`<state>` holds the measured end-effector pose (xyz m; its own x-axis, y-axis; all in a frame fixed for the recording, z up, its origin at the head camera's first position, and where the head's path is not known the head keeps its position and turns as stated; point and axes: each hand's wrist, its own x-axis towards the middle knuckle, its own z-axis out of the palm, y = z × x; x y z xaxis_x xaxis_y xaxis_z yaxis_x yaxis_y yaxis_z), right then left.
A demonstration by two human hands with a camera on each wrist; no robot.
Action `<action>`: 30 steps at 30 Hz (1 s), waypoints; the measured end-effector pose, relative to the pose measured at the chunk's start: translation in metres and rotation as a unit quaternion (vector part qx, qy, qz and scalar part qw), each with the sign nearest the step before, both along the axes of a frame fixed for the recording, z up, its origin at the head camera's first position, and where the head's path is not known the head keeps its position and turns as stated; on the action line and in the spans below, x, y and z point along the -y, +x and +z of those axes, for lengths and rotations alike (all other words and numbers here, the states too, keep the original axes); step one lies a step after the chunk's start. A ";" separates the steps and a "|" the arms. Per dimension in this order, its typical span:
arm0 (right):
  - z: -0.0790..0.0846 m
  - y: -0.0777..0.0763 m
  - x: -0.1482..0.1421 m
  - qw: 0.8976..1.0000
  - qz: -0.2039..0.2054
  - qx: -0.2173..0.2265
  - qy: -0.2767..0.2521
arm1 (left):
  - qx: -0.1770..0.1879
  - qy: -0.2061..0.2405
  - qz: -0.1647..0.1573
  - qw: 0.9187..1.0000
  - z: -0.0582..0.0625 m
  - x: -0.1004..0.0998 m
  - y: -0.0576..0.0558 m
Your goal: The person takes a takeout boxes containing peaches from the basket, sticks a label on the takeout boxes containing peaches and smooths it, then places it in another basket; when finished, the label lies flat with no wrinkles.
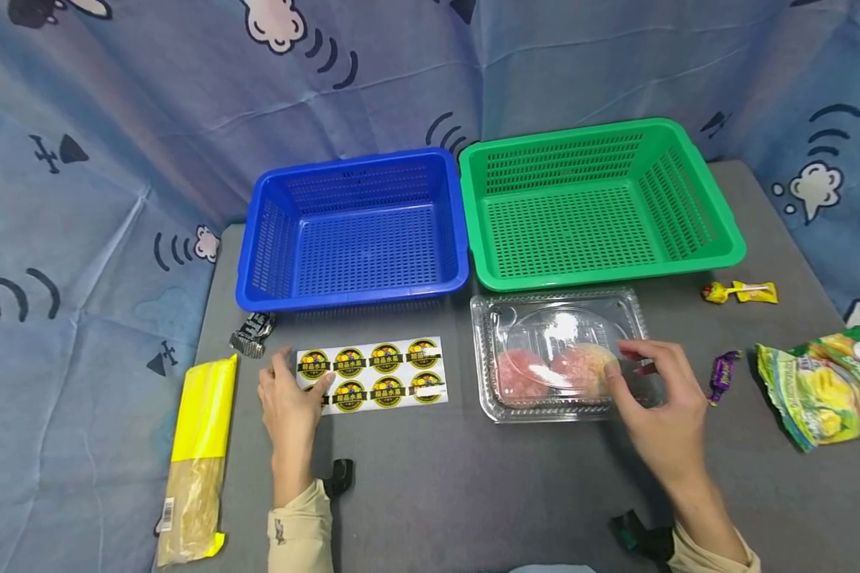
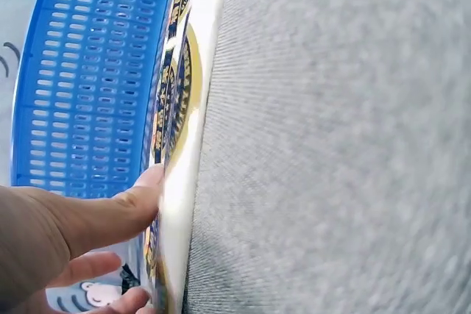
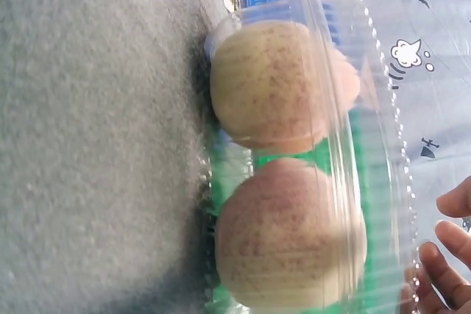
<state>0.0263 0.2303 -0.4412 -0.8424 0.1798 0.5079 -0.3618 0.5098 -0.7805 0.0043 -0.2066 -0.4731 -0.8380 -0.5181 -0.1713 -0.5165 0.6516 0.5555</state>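
Box (image 1: 545,322) with 2 fruits (image 1: 519,376) should be slick, crushable: grip its rim (image 1: 478,350). Right hand (image 1: 665,402), fingers loosely spread, over it; relaxed left hand (image 1: 291,398) touches sheet (image 1: 369,380) left of box.

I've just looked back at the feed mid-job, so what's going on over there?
A person has both hands at the table. The left hand touches the left end of a sticker sheet. The right hand is at the right side of a clear container with round fruit inside; whether it touches is hard to tell. Blue and green baskets stand behind.
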 end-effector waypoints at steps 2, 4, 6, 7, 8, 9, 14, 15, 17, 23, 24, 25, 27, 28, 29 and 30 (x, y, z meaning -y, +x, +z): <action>-0.001 0.000 0.001 1.000 0.004 -0.002 -0.002 | -0.010 0.010 0.003 1.000 -0.001 -0.001 0.000; -0.002 0.000 0.003 1.000 0.008 -0.005 -0.005 | -0.023 0.019 0.005 1.000 -0.001 -0.002 0.000; -0.003 -0.001 0.005 1.000 0.012 -0.007 -0.008 | -0.032 0.026 0.009 0.999 -0.002 -0.003 0.000; -0.003 -0.001 0.006 1.000 0.013 -0.009 -0.009 | -0.034 0.031 0.011 0.999 -0.002 -0.003 0.000; -0.003 -0.001 0.007 1.000 0.014 -0.010 -0.011 | -0.033 0.036 0.014 0.999 -0.002 -0.004 0.000; -0.003 -0.002 0.008 1.000 0.015 -0.011 -0.013 | -0.032 0.042 0.016 0.998 -0.002 -0.004 0.000; -0.002 -0.003 0.015 1.000 0.021 -0.008 -0.020 | -0.013 0.074 0.022 0.997 0.001 -0.002 -0.003; -0.002 -0.003 0.016 0.999 0.023 -0.006 -0.022 | -0.010 0.081 0.022 0.996 0.002 -0.001 -0.003; -0.001 -0.004 0.019 0.999 0.027 -0.005 -0.026 | -0.007 0.094 0.024 0.995 0.002 0.001 -0.003; 0.001 -0.006 0.027 0.999 0.042 -0.008 -0.030 | -0.028 0.103 0.017 0.994 -0.002 0.009 0.000; 0.001 -0.007 0.029 0.999 0.045 -0.005 -0.029 | -0.030 0.101 0.014 0.994 -0.002 0.010 0.000; 0.001 -0.007 0.032 0.998 0.049 -0.002 -0.028 | -0.029 0.102 0.010 0.994 -0.002 0.010 0.001; 0.003 -0.008 0.037 0.998 0.061 0.004 -0.027 | -0.026 0.100 0.003 0.995 -0.001 0.010 0.002; 0.004 -0.009 0.040 0.997 0.066 0.006 -0.024 | -0.024 0.100 0.000 0.995 0.000 0.010 0.002; 0.005 -0.010 0.043 0.997 0.073 0.006 -0.022 | -0.024 0.100 -0.005 0.995 0.003 0.008 0.003; 0.006 -0.010 0.045 0.997 0.080 0.008 -0.019 | -0.026 0.100 -0.011 0.995 0.005 0.007 0.003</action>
